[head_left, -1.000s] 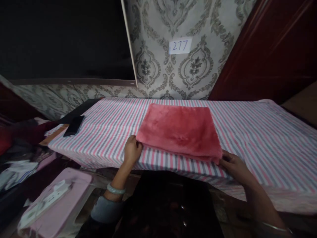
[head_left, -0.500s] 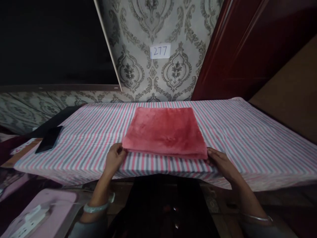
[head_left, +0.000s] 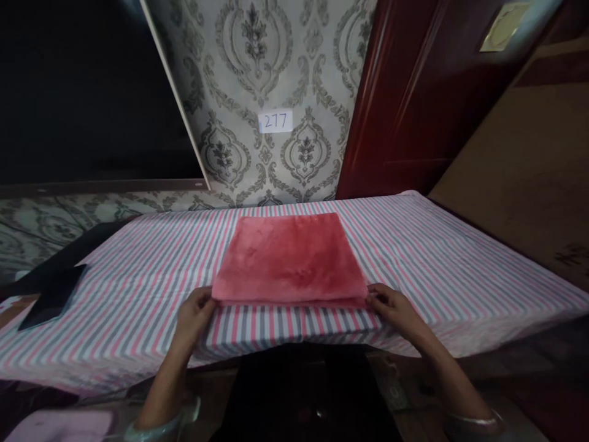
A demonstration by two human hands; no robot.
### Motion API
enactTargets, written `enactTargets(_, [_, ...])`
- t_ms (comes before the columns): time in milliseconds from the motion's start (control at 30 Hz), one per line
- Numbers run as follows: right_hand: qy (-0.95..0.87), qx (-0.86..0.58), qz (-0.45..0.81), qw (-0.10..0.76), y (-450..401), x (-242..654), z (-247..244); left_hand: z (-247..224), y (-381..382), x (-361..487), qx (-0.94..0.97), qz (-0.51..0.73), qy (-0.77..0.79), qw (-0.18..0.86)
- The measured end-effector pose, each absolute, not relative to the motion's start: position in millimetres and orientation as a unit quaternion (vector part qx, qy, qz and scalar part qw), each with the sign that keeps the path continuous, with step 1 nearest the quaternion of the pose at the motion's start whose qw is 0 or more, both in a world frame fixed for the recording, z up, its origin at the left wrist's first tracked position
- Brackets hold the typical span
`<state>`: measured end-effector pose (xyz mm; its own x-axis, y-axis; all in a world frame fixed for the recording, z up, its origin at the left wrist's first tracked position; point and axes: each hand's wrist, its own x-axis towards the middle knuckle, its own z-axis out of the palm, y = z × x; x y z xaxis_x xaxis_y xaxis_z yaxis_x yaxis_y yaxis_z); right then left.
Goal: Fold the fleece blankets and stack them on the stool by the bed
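Observation:
A coral-red plush cloth (head_left: 289,258) lies flat as a neat rectangle in the middle of the striped tablecloth, its near edge showing more than one layer. At the cloth's near left corner, my left hand (head_left: 196,310) is closed with thumb and fingers pinched on the edge. My right hand (head_left: 391,307) pinches the near right corner in the same way. Both wrists come in from below, each with a bangle. The fingertips are partly hidden by the plush.
The pink, grey and white striped tablecloth (head_left: 432,264) drapes over the table's front edge. A dark phone (head_left: 55,298) lies at the left end. Behind stand a television (head_left: 92,92), patterned wallpaper with a "277" paper (head_left: 275,121), and a dark red door (head_left: 405,104). A cardboard panel (head_left: 519,159) leans at right.
The camera view has tilted up and turned to the right, so the scene sits lower and further left. Both hands stay at the cloth's near corners, and the cloth keeps its shape.

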<state>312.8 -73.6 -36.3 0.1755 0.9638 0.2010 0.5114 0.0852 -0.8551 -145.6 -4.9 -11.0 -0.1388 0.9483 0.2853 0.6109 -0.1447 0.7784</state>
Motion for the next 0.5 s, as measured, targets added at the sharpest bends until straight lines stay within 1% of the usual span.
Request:
enactTargets(33, [-0.572, -0.645, 0.224, 0.455, -76, 312, -31, -8, -6, -146, 0.607, 0.448, 0.629, 0.185])
enactTargets(100, [-0.544, -0.667, 0.138, 0.491, -80, 303, -13, 2, -8, -142, 0.586, 0.486, 0.637, 0.121])
enactTargets(167, [-0.567, -0.643, 0.053, 0.512, -80, 285, 8, 16, -7, -129, 0.623, 0.495, 0.605, 0.031])
enactTargets(200, [-0.598, -0.618, 0.018, 0.509, -78, 273, 17, 22, -4, -120, 0.658, 0.488, 0.573, -0.01])
enactTargets(267, [-0.669, -0.575, -0.035, 0.469, -70, 251, 26, 29, 4, -101, 0.732, 0.447, 0.51, -0.068])
enactTargets(333, [-0.723, -0.567, -0.062, 0.39, -60, 235, 19, 25, 15, -85, 0.784, 0.378, 0.482, -0.099])
enactTargets(433, [-0.748, -0.602, -0.063, 0.272, -47, 229, -16, 3, 27, -74, 0.81, 0.269, 0.51, -0.103])
enactTargets(500, [-0.74, -0.624, -0.067, 0.241, -44, 232, -41, -15, 30, -74, 0.808, 0.228, 0.533, -0.1])
